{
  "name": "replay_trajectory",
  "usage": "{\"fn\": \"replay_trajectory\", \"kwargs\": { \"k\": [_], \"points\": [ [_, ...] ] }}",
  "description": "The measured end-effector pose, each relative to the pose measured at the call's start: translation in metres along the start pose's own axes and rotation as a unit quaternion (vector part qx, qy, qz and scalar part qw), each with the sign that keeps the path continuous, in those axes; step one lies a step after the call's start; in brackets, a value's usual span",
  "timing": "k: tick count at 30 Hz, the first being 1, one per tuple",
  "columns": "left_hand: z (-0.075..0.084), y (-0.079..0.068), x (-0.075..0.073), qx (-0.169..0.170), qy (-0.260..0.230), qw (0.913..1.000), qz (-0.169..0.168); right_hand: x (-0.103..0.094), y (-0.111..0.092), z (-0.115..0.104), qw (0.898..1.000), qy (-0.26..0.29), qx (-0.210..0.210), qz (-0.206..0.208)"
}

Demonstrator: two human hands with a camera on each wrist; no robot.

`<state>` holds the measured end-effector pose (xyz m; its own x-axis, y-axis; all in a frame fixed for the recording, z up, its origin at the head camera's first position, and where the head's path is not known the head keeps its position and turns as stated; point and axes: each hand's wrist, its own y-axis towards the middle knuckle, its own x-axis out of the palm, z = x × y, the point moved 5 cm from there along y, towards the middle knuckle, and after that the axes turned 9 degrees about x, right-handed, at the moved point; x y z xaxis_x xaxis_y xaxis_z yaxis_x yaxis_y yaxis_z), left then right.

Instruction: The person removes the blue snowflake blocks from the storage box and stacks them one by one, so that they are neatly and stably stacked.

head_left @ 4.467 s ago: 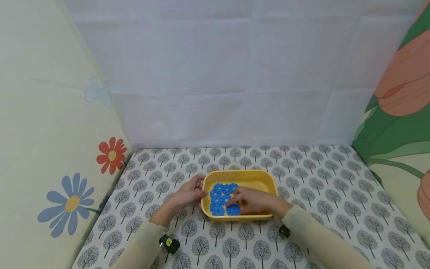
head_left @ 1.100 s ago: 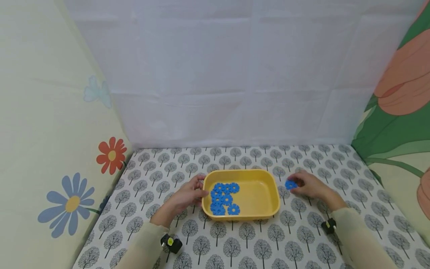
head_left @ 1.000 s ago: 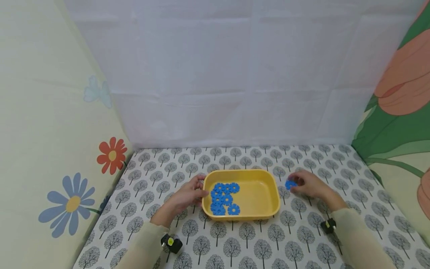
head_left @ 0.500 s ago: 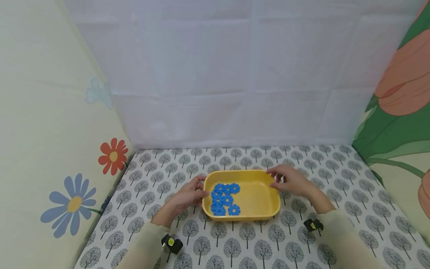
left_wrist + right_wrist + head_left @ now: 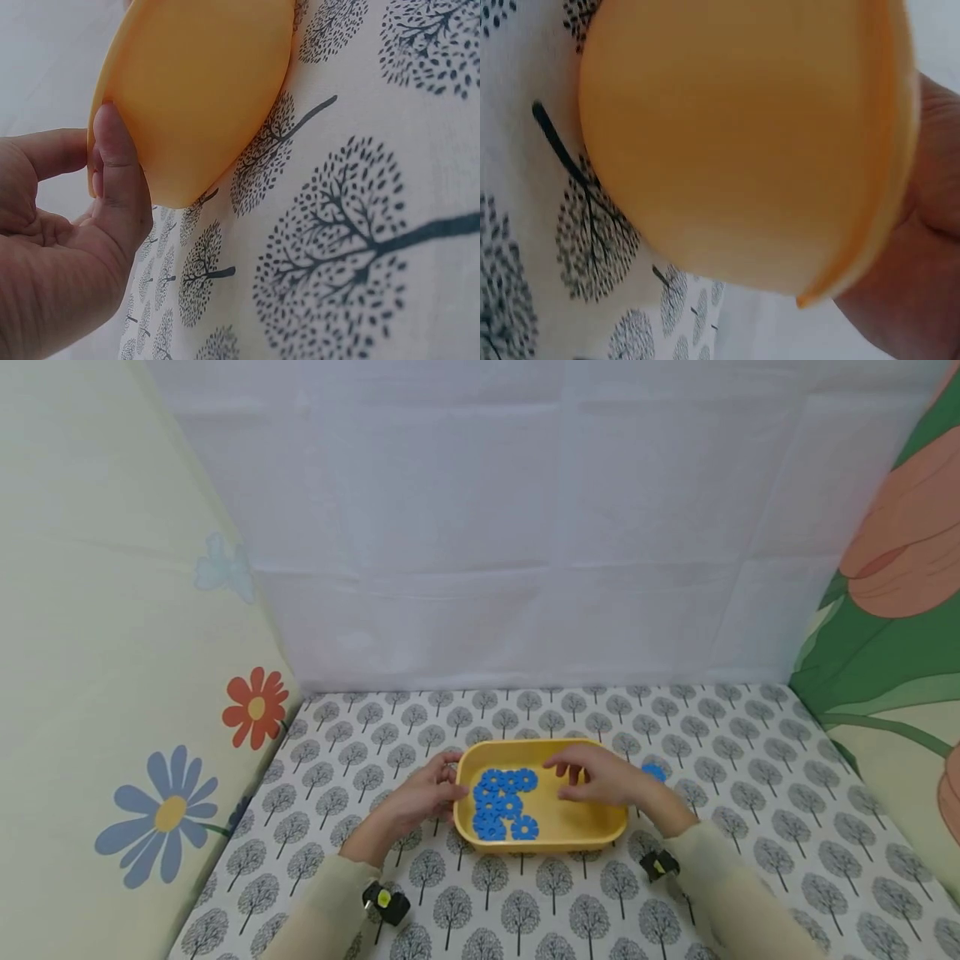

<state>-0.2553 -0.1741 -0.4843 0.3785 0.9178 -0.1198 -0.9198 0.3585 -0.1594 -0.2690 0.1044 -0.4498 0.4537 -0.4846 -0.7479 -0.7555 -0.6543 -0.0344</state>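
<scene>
A yellow tray (image 5: 573,828) stands on the table, with several blue flower-shaped discs (image 5: 491,797) lying in its left part. My left hand (image 5: 418,793) pinches the tray's left rim; in the left wrist view the thumb and fingers lie on either side of the wall. Over the tray's right half hovers my right hand (image 5: 600,775), fingers loosely bent and nothing visible between them. On the cloth just beyond the tray's right end lies one blue flower disc (image 5: 655,772), partly covered by my right forearm. The tray wall (image 5: 742,135) hides most of the right hand in the right wrist view.
A white cloth (image 5: 487,910) with dark tree prints covers the table. Behind it hangs a white sheet (image 5: 450,527). Floral panels stand at the left (image 5: 90,610) and right (image 5: 900,610) sides.
My right hand took a blue disc out of the tray, set it on the cloth at the right, let go, and moved back left over the tray. My left hand stays on the rim.
</scene>
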Motion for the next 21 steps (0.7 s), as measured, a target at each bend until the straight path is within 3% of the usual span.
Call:
{"fn": "replay_trajectory", "kwargs": {
  "k": [9,21],
  "points": [
    [-0.001,0.001,-0.001,0.0,-0.001,1.0,0.002,0.022,0.015,-0.011,0.999,-0.006,-0.013,-0.041],
    [-0.001,0.001,0.0,-0.009,-0.004,0.9999,0.009,0.045,0.024,-0.009,0.995,0.021,0.027,-0.094]
  ]
}}
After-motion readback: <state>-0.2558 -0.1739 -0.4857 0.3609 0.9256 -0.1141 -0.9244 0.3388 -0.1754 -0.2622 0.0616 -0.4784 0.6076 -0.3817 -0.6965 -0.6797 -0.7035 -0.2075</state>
